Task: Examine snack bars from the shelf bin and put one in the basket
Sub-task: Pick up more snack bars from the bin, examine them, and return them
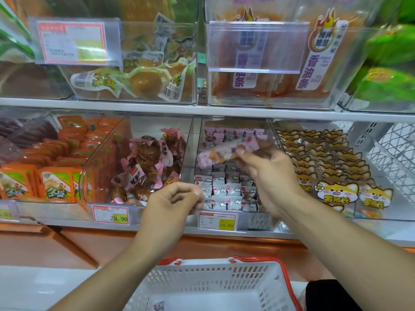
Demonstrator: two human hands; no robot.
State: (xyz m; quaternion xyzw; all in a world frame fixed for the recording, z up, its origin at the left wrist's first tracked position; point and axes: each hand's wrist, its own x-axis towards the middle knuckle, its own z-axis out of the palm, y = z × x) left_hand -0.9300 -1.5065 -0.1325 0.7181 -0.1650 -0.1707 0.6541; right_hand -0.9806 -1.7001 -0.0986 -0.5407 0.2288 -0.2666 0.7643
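At centre right of the frame, the right hand (267,173) pinches a pink snack bar (221,154) between thumb and fingers, holding it over the clear shelf bin (231,176) of similar bars. The left hand (173,204), lower centre, has its fingers curled just before the bin's front; whether it holds anything cannot be told. The white basket (208,286) sits at the bottom centre.

White shelf (157,108) carries clear bins (233,176) of packaged snacks.

Glossy film wraps the snack bar (221,154); clear plastic shelf bin (233,217); white perforated plastic basket (202,279).
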